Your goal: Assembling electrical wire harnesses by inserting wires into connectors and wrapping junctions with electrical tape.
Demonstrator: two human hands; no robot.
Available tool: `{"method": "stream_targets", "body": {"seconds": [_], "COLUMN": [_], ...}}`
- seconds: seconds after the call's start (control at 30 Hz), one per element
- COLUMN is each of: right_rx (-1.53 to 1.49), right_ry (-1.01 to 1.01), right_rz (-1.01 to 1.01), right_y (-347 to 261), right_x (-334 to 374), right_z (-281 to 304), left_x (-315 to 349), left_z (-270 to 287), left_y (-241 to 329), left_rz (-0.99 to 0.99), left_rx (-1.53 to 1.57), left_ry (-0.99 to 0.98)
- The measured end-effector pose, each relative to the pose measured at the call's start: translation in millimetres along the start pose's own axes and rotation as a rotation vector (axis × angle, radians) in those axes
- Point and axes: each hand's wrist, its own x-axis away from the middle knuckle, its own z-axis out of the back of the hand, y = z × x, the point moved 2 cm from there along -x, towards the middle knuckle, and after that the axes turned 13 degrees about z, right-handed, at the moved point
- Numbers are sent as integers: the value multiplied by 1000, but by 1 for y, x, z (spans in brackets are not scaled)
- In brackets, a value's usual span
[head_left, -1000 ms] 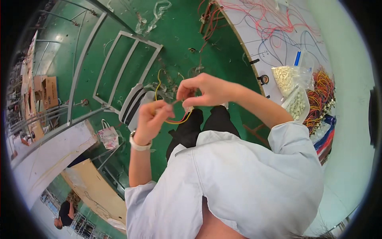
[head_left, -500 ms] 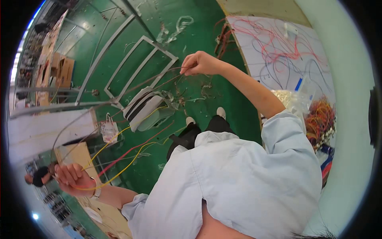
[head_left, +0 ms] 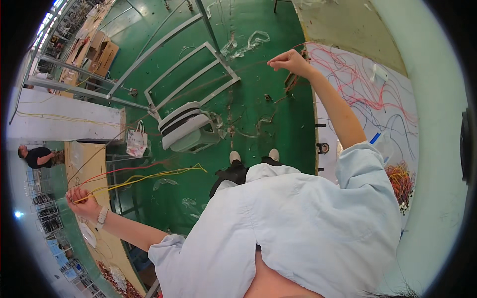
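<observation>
At the left, my left hand is closed round a small bundle of wires. Yellow wires and a red wire trail from it toward the right, their loose ends in the air. A thin brown wire also rises from this fist and runs up across the view, blurred, toward my right hand. That hand is stretched far out at the upper right, thumb and fingers pinched together on the brown wire.
A grey metal frame and a stool with a pale cushion stand ahead on the green floor. At the right, red and blue wires lie on a white table. A white bag hangs at the left; another person stands beyond.
My right hand has moved up and right, away from my left hand. My left hand has shifted slightly up, and the yellow and red wires now lie straighter.
</observation>
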Motion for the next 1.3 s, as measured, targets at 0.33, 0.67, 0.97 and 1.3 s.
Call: {"method": "stream_targets", "body": {"seconds": [0.33,0.67,0.97,1.3], "right_rx": [376,11,462,-220], "right_ry": [-285,-78,20,488], "right_rz": [527,204,228,17], "right_y": [-180,-200,-203,-153], "right_x": [-5,63,93,264], "right_z": [-100,-10,-60,91], "left_x": [21,11,53,-40], "left_z": [-128,-162,-229,-145], "left_y": [-257,-317,-390,-354], "left_rz": [310,743,937,812], "left_rx": [-938,-415,-663,-674], "left_ry": [-299,-549,-725,-266]}}
